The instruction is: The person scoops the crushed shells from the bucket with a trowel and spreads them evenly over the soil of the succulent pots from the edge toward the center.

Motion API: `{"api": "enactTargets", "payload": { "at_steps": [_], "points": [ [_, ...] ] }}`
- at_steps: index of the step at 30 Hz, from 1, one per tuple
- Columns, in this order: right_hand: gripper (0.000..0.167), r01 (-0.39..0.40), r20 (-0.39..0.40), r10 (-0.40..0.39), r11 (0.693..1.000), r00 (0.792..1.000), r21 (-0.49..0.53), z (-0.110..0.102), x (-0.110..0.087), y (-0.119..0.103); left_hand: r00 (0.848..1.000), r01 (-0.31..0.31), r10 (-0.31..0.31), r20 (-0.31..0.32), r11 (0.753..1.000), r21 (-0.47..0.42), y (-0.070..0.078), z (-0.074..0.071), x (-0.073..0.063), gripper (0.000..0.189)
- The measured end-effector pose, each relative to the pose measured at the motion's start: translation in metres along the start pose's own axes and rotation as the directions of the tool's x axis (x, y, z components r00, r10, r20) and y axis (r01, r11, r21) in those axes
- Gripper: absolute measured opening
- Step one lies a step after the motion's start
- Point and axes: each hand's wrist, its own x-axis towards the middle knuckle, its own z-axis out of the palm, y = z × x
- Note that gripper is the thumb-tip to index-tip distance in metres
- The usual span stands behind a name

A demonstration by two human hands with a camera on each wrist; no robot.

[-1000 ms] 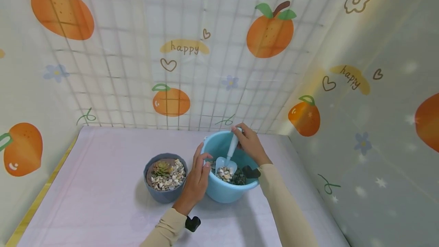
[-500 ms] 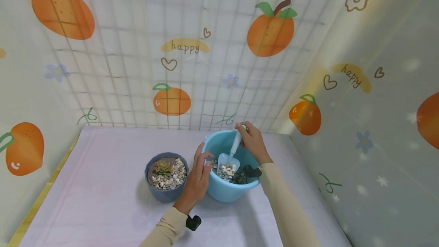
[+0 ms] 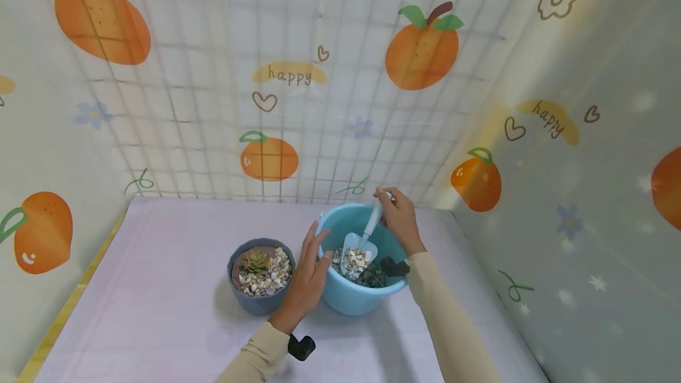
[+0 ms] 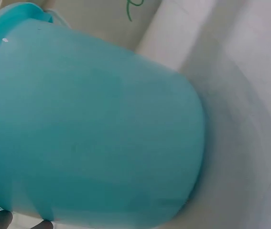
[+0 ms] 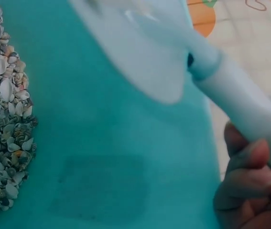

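A light-blue bucket stands on the table, with shells and dark green material inside. My left hand rests against its left side, fingers fairly straight at the rim; two of its fingertips show at the bottom left of the left wrist view. My right hand grips the handle of a pale-blue toy shovel. The shovel's blade is inside the bucket, loaded with small shells. The right wrist view shows the curled fingers around the handle and more shells in the bucket.
Left of the bucket, near my left forearm, sits a grey-blue faceted pot with a succulent and shells over part of its top. A pale cloth covers the table. Patterned curtains hang behind and on both sides, with a wire grid showing behind.
The shovel has shifted slightly right inside the bucket with its shells, my right hand moving with it. My left index finger has straightened a little at the rim. The pot stays put.
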Motion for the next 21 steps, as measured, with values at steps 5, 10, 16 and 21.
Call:
{"api": "enactTargets", "payload": {
  "at_steps": [5, 10, 16, 21],
  "points": [
    [0.053, -0.021, -0.023, 0.021, 1.000, 1.000, -0.007, -0.002, 0.002, -0.003, 1.000, -0.020, 0.020, 0.000, 1.000, 0.001, 0.011, -0.006, 0.000, 0.053],
    [0.053, -0.029, -0.045, 0.029, 1.000, 0.999, -0.006, -0.003, 0.005, -0.008, 1.000, -0.014, 0.015, -0.014, 1.000, 0.015, 0.018, -0.014, 0.002, 0.054],
    [0.056, -0.011, -0.046, 0.011, 1.000, 0.999, 0.005, -0.006, 0.013, -0.020, 0.997, -0.009, 0.011, -0.071, 1.000, 0.028, 0.024, -0.029, 0.004, 0.050],
    [0.054, 0.007, -0.040, -0.005, 0.999, 0.999, 0.046, -0.001, 0.018, -0.037, 0.994, -0.013, 0.017, -0.112, 0.999, 0.042, 0.027, -0.049, 0.005, 0.050]
  ]
}}
